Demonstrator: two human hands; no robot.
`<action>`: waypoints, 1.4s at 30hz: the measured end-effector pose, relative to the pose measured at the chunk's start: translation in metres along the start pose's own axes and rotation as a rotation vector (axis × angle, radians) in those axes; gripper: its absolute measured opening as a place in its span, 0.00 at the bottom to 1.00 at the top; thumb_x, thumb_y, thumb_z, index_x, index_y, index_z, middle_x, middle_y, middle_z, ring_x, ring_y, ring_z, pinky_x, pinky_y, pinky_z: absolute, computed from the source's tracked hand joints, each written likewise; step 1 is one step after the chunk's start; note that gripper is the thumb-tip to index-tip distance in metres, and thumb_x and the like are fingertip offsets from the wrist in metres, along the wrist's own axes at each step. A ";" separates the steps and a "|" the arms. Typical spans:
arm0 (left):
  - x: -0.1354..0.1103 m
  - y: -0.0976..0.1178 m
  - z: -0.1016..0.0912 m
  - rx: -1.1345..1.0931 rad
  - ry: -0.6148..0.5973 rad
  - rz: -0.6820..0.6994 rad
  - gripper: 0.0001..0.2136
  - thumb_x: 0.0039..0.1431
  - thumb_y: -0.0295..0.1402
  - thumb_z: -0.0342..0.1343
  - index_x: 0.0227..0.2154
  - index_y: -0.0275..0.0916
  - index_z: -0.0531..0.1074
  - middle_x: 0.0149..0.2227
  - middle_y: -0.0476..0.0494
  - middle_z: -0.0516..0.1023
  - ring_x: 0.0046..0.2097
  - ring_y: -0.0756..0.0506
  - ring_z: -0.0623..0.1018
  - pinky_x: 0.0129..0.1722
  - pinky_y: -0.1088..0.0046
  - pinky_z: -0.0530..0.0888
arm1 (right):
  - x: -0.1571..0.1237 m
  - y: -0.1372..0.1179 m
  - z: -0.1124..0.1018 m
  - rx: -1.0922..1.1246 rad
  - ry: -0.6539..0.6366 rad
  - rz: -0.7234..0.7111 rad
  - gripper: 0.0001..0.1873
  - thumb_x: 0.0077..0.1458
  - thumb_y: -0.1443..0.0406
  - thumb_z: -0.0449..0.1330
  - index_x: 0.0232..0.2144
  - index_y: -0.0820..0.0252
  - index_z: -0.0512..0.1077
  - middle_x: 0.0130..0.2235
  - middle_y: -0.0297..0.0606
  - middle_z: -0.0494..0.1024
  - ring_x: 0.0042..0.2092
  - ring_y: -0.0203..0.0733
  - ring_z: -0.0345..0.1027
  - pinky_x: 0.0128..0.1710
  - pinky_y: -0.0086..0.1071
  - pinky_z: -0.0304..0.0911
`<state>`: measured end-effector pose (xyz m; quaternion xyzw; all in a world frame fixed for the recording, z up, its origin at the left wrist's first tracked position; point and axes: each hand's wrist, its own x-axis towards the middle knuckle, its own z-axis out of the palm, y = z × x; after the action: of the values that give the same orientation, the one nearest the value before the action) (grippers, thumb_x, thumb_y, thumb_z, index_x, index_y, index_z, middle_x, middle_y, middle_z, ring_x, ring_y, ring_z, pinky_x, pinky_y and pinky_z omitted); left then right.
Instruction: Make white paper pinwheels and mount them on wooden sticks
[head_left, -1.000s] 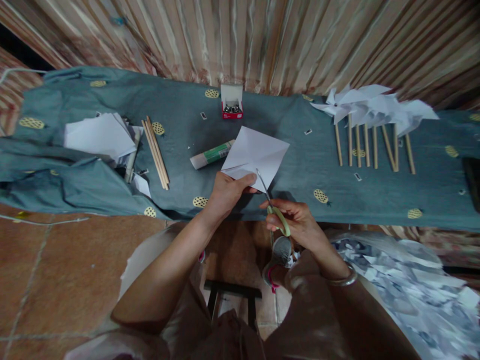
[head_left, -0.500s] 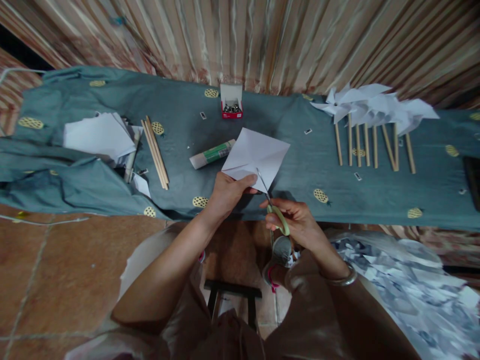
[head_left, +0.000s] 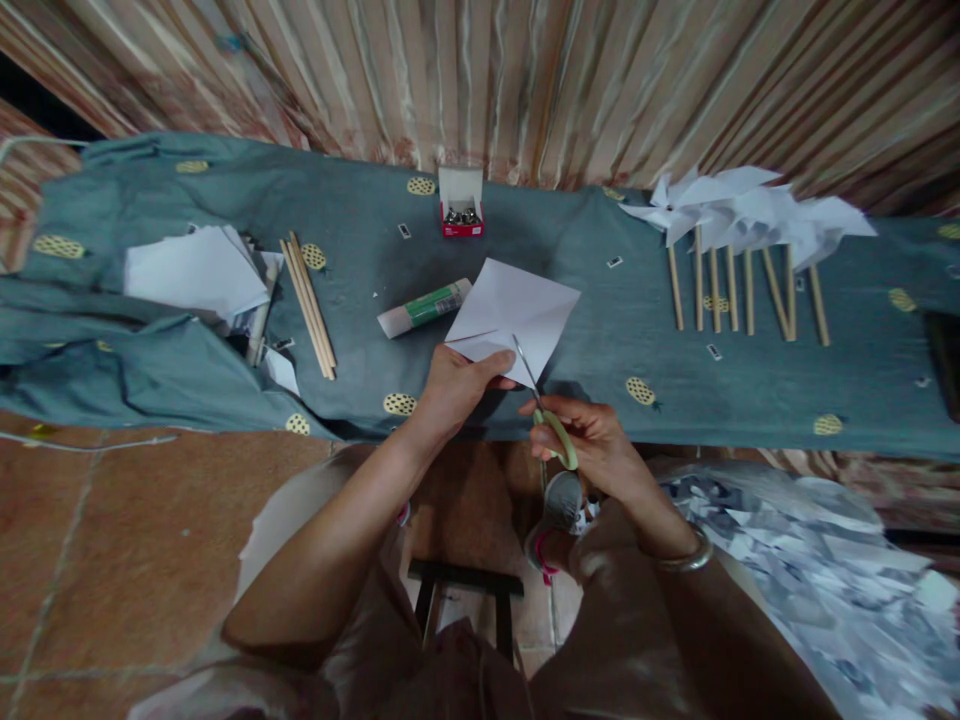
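Observation:
My left hand (head_left: 454, 388) pinches the near corner of a white creased paper square (head_left: 517, 305) above the table's front edge. My right hand (head_left: 592, 445) grips scissors (head_left: 541, 405) with pale green handles. The thin blades point up and left into the paper's near edge, close to my left thumb. The paper's far part rests over the grey-blue cloth (head_left: 600, 330). A glue stick (head_left: 424, 307) with a green label lies just left of the paper.
A small red box of pins (head_left: 461, 215) stands at the back. Loose wooden sticks (head_left: 309, 305) and a pile of white sheets (head_left: 195, 272) lie at left. Several finished paper pinwheels on sticks (head_left: 742, 250) lie at right. A bag of paper scraps (head_left: 817, 570) sits low right.
Almost nothing differs. The view drifts slightly, and the hands, paper and scissors stay in the same place.

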<state>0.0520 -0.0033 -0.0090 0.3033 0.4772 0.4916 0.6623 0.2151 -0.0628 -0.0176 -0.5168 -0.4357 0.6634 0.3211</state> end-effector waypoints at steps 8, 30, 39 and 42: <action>-0.002 0.002 0.001 0.020 0.000 -0.008 0.08 0.39 0.31 0.66 0.24 0.36 0.76 0.27 0.49 0.78 0.26 0.52 0.74 0.23 0.78 0.73 | 0.000 -0.002 0.001 -0.013 0.006 -0.008 0.22 0.42 0.50 0.72 0.36 0.58 0.79 0.21 0.28 0.73 0.21 0.30 0.65 0.22 0.25 0.63; -0.001 -0.001 0.000 0.021 0.001 -0.011 0.09 0.39 0.31 0.67 0.26 0.36 0.77 0.28 0.49 0.78 0.26 0.51 0.74 0.24 0.76 0.73 | 0.000 -0.002 0.001 -0.001 0.023 -0.013 0.22 0.42 0.50 0.71 0.35 0.58 0.79 0.20 0.29 0.73 0.22 0.32 0.66 0.22 0.25 0.63; -0.001 -0.001 0.001 0.003 -0.002 -0.006 0.08 0.40 0.31 0.66 0.26 0.37 0.77 0.29 0.49 0.79 0.27 0.51 0.74 0.24 0.77 0.73 | 0.000 -0.003 0.003 -0.010 0.028 -0.002 0.23 0.40 0.49 0.72 0.34 0.58 0.78 0.20 0.29 0.74 0.21 0.31 0.66 0.22 0.26 0.63; -0.002 -0.001 0.001 0.004 0.004 -0.013 0.07 0.40 0.31 0.66 0.26 0.37 0.77 0.28 0.49 0.79 0.26 0.51 0.74 0.24 0.77 0.73 | 0.000 -0.004 0.003 0.002 0.028 -0.009 0.22 0.40 0.49 0.72 0.33 0.58 0.78 0.20 0.28 0.73 0.21 0.31 0.66 0.22 0.26 0.64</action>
<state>0.0532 -0.0052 -0.0086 0.3006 0.4814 0.4870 0.6639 0.2122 -0.0622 -0.0137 -0.5237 -0.4328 0.6552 0.3305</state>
